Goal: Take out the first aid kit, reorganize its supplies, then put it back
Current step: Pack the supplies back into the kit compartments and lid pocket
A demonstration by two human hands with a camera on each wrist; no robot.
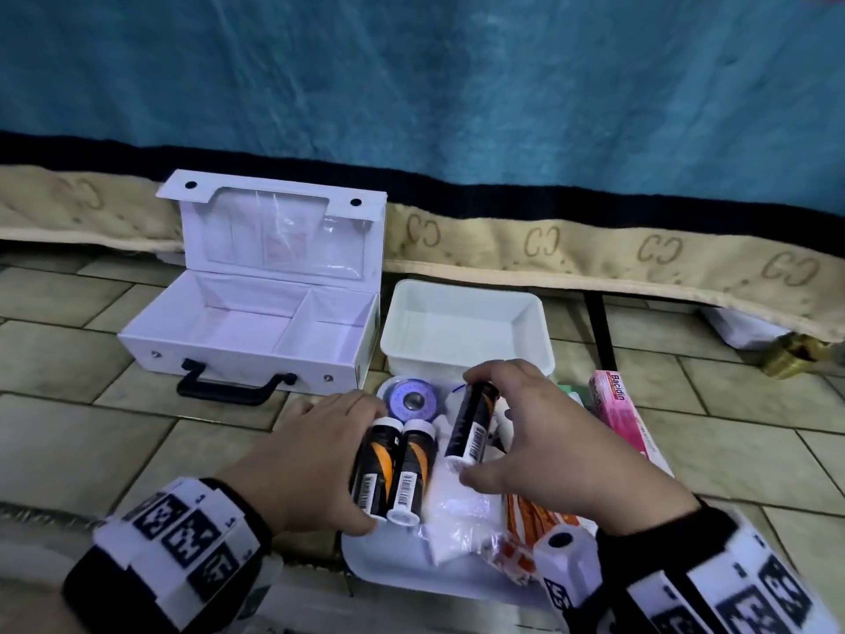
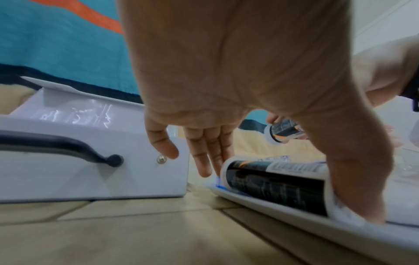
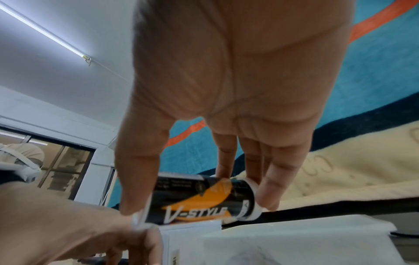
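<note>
White and open, the first aid kit [image 1: 256,313] sits on the tiled floor [image 1: 91,432], far left of the tray [image 1: 393,560]. The left hand [image 1: 311,459] grips two black-and-orange tubes [image 1: 393,469] lying on the tray; the right hand [image 1: 539,446] pinches a third tube [image 1: 471,423] endwise above it.

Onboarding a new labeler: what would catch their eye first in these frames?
Probably the hands over the white tray: the right hand grips one black-and-orange V-STYLE tube end to end, lifted, while the left hand grips two matching tubes lying side by side. Behind, the open white first aid case sits empty on the tiled floor, an empty white bin beside it.
</note>
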